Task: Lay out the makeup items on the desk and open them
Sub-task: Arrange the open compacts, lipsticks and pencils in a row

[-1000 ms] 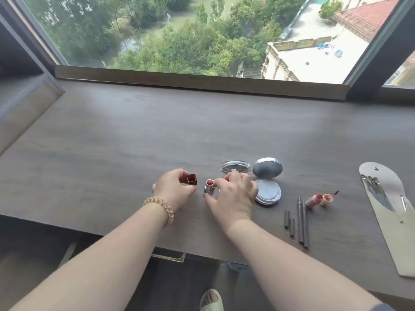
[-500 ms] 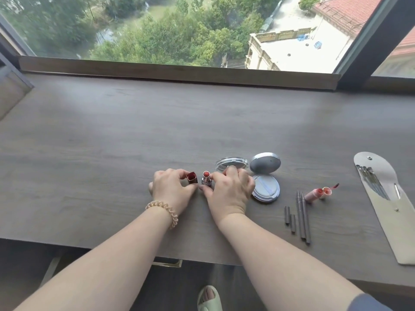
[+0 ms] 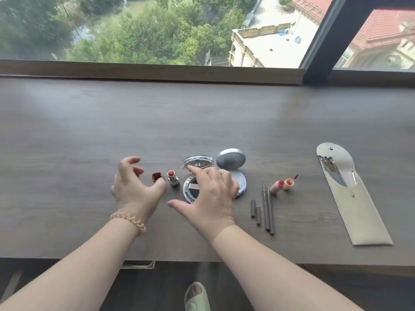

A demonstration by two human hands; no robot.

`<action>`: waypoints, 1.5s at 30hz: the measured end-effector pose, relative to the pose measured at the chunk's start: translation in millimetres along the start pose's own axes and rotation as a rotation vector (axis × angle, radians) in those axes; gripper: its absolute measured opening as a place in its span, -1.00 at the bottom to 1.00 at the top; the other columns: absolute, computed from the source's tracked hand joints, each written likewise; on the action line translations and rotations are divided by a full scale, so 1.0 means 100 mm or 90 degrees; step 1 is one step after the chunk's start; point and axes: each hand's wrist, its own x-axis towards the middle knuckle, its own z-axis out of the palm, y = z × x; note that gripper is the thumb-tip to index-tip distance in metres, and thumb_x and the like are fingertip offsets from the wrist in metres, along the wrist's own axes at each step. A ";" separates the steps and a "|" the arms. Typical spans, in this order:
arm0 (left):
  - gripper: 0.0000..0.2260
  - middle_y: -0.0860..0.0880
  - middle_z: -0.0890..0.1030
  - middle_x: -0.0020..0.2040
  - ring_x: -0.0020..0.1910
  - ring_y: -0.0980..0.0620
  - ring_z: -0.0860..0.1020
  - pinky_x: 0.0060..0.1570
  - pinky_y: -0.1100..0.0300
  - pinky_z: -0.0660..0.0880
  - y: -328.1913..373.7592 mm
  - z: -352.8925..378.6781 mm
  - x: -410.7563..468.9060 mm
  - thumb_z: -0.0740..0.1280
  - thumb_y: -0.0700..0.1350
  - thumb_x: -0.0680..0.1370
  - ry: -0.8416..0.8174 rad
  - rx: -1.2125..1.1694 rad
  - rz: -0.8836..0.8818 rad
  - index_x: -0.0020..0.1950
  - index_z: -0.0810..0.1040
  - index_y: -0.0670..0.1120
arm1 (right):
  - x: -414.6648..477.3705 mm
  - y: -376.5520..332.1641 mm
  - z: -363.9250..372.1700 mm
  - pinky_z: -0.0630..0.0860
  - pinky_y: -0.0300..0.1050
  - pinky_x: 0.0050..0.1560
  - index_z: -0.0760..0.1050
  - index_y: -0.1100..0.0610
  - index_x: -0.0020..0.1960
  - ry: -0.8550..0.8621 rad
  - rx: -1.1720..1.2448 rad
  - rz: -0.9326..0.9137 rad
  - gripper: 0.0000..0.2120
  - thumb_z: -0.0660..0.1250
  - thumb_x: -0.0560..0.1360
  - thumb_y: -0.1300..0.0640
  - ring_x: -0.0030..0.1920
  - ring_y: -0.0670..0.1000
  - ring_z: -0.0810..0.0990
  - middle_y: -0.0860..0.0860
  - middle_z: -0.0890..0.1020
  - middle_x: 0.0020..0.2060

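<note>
Both empty, loosely spread | left hand (image 3: 134,189) just beside red lipstick cap (image 3: 156,176) — uncapped lipstick (image 3: 173,178) stands upright | right hand (image 3: 211,196) above open compact (image 3: 190,194) on desk (image 3: 67,131).

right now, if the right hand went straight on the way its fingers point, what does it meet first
Most likely the clear round case just beyond the right hand, by its fingertips. Height is unclear, so it might pass over it.
</note>
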 end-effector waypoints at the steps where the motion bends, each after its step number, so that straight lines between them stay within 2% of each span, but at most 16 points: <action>1: -0.50 0.01 0.47 -0.08 -0.06 -0.05 0.46 0.15 -0.16 0.37 0.09 -0.04 -0.10 0.33 0.08 0.24 0.076 -0.062 0.051 0.12 0.31 -0.01 | 0.00 0.03 -0.20 0.19 -0.08 0.14 0.51 -0.08 0.17 0.032 0.053 -0.031 -0.30 0.45 0.11 -0.34 0.05 -0.05 0.39 -0.14 0.51 -0.09; 2: -0.53 0.03 0.42 -0.11 -0.12 -0.02 0.42 0.08 -0.21 0.39 0.20 -0.06 -0.21 0.32 0.05 0.24 0.123 -0.106 0.107 0.07 0.28 -0.04 | 0.01 0.09 -0.41 0.22 -0.10 0.14 0.51 -0.03 0.17 0.086 0.101 -0.055 -0.38 0.41 0.19 -0.29 0.05 -0.08 0.39 -0.15 0.51 -0.07; 4: -0.60 0.12 0.34 -0.17 -0.17 0.03 0.36 -0.02 -0.20 0.41 0.46 0.00 -0.43 0.32 -0.04 0.25 0.133 -0.143 0.219 0.01 0.27 -0.06 | 0.07 0.30 -0.77 0.26 -0.13 0.13 0.48 0.08 0.10 0.229 0.161 -0.047 -0.59 0.30 0.31 -0.08 0.03 -0.09 0.40 -0.17 0.49 -0.05; 6: -0.65 0.13 0.34 -0.18 -0.17 0.02 0.36 -0.06 -0.02 0.36 0.77 0.15 -0.65 0.30 -0.02 0.24 0.066 -0.156 0.311 -0.04 0.30 -0.05 | 0.18 0.67 -0.99 0.26 -0.08 0.08 0.42 0.15 0.04 0.343 0.144 0.041 -0.67 0.18 0.29 0.10 0.01 0.00 0.40 -0.08 0.46 -0.05; 8: -0.71 0.10 0.40 -0.18 -0.16 0.02 0.42 -0.09 0.09 0.28 1.03 0.39 -0.85 0.28 0.02 0.23 -0.046 -0.123 0.363 -0.10 0.38 -0.01 | 0.24 1.10 -1.07 0.23 -0.04 0.00 0.39 0.19 0.03 0.362 0.070 0.159 -0.64 0.15 0.24 0.17 0.00 0.12 0.39 0.06 0.48 -0.06; 11: -0.67 0.08 0.47 -0.06 0.04 -0.02 0.43 0.00 0.08 0.26 1.28 0.82 -1.07 0.32 0.11 0.29 -0.229 0.086 0.301 0.01 0.49 0.06 | 0.13 1.60 -1.07 0.25 0.03 0.04 0.39 0.19 0.08 0.235 0.010 0.331 -0.54 0.23 0.19 0.12 0.11 0.23 0.41 0.15 0.50 0.02; 13: -0.56 0.07 0.44 0.11 0.20 -0.02 0.34 0.16 0.06 0.22 1.40 1.06 -1.16 0.36 0.15 0.34 -0.316 0.168 0.199 0.19 0.43 0.11 | 0.02 1.82 -1.05 0.24 0.06 0.16 0.39 0.12 0.15 0.086 -0.044 0.362 -0.49 0.31 0.23 0.01 0.20 0.19 0.38 0.07 0.51 0.10; 15: -0.52 0.07 0.42 0.18 0.25 -0.02 0.29 0.21 0.04 0.20 1.46 1.23 -1.18 0.36 0.16 0.36 -0.338 0.187 0.147 0.25 0.39 0.14 | -0.02 1.95 -1.00 0.19 0.04 0.25 0.40 0.01 0.21 -0.044 -0.095 0.343 -0.47 0.39 0.27 -0.06 0.26 0.10 0.34 -0.02 0.51 0.14; 21: -0.72 0.06 0.46 0.16 0.23 -0.05 0.31 0.13 0.02 0.21 1.55 1.50 -1.18 0.28 0.17 0.46 -0.284 0.232 0.117 0.11 0.54 0.14 | 0.14 2.03 -0.98 0.16 -0.02 0.22 0.52 -0.11 0.10 -0.084 -0.099 0.307 -0.65 0.40 0.34 -0.13 0.23 0.05 0.34 -0.06 0.55 0.06; 25: -0.81 0.09 0.52 0.05 0.18 -0.03 0.35 0.06 0.06 0.19 1.55 1.52 -1.22 0.32 0.14 0.42 -0.242 0.160 0.118 -0.06 0.62 0.11 | 0.16 2.07 -0.97 0.17 -0.02 0.16 0.57 -0.10 -0.09 -0.054 -0.097 0.271 -0.86 0.38 0.39 -0.11 0.16 0.05 0.39 -0.09 0.60 -0.06; 28: -0.81 0.17 0.52 -0.15 0.04 0.05 0.40 -0.05 0.13 0.13 1.51 1.35 -1.23 0.29 0.13 0.32 -0.116 0.027 0.110 -0.20 0.59 0.07 | 0.17 1.97 -0.98 0.22 -0.01 0.07 0.58 -0.04 -0.16 0.072 -0.072 0.271 -0.88 0.43 0.36 -0.06 0.08 0.12 0.45 -0.06 0.60 -0.17; 30: -0.82 0.24 0.44 -0.29 -0.08 0.16 0.35 -0.10 0.18 0.11 1.41 1.15 -1.23 0.25 0.13 0.28 -0.014 -0.044 0.110 -0.27 0.52 0.06 | 0.16 1.79 -0.97 0.24 -0.03 0.02 0.57 -0.03 -0.19 0.155 -0.044 0.237 -0.86 0.41 0.33 -0.07 0.03 0.11 0.46 -0.06 0.57 -0.23; 34: -0.86 0.17 0.50 -0.28 -0.10 0.16 0.39 -0.02 0.21 0.13 0.90 0.65 -1.09 0.26 0.11 0.26 0.089 -0.040 0.023 -0.28 0.45 0.08 | 0.04 1.11 -0.68 0.16 -0.09 0.02 0.55 -0.09 -0.21 0.099 0.023 0.098 -0.79 0.32 0.26 -0.19 0.00 0.00 0.37 -0.10 0.52 -0.24; 37: -0.88 0.14 0.57 -0.23 -0.01 0.06 0.46 0.03 0.17 0.14 0.47 0.31 -0.90 0.34 0.07 0.31 0.104 0.019 -0.074 -0.24 0.50 0.06 | -0.08 0.61 -0.30 0.16 -0.08 0.00 0.57 -0.11 -0.23 0.033 0.034 0.023 -0.79 0.33 0.24 -0.20 -0.04 -0.04 0.34 -0.12 0.51 -0.24; 39: -0.92 0.14 0.59 -0.20 0.05 0.06 0.47 0.08 0.11 0.18 0.23 0.14 -0.76 0.39 0.04 0.38 0.080 0.049 -0.123 -0.20 0.54 0.08 | -0.14 0.36 -0.05 0.16 -0.07 0.01 0.57 -0.11 -0.26 0.002 0.016 0.020 -0.79 0.35 0.22 -0.20 -0.05 -0.04 0.33 -0.12 0.50 -0.25; 45: -0.91 0.11 0.64 -0.10 -0.01 0.11 0.45 0.10 0.14 0.22 -0.14 -0.01 -0.40 0.38 0.10 0.44 -0.006 0.055 -0.159 -0.14 0.58 0.12 | -0.18 0.07 0.38 0.16 -0.02 0.07 0.58 -0.08 -0.30 -0.032 -0.082 0.021 -0.79 0.47 0.19 -0.19 -0.02 0.01 0.30 -0.09 0.47 -0.21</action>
